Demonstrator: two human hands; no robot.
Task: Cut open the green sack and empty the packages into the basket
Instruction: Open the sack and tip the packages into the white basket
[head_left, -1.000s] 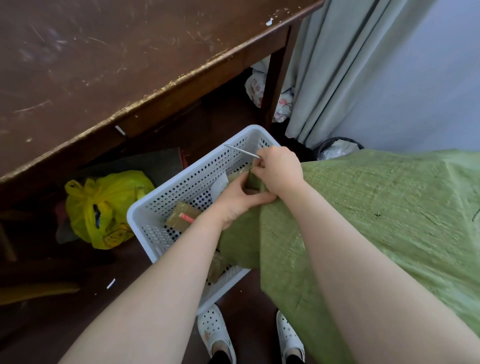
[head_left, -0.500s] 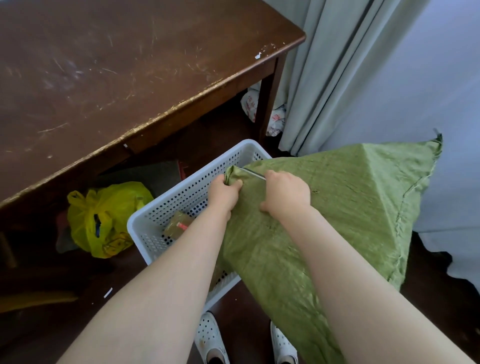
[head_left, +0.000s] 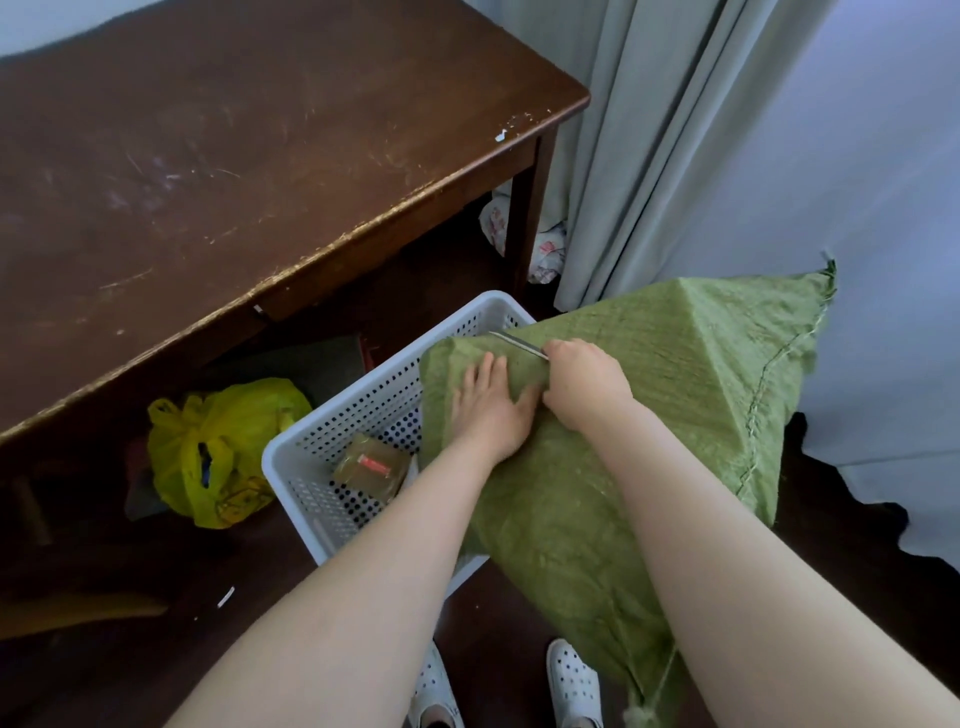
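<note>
A scratched dark wooden table fills the upper left, and a pale curtain hangs to its right. Below these, the bulky green sack is held tilted, one end laid over the right part of a white perforated basket that stands on the dark floor. The left hand is laid flat on that end of the sack, fingers straight and pressing the cloth. Just beside it, the right hand is clenched round a thin metal blade, whose tip points out over the sack toward the basket's far rim. Whether sack cloth is also gathered in that fist cannot be told. One brown package lies in the basket; the cut opening itself is hidden.

The sack appears to be still nearly full, so the emptying is judged barely begun. The opening is best kept well inside the basket's rim while the far end is raised, so that packages slide and do not spill. The blade should be kept turned away from the flat left fingers, or set down first.
</note>
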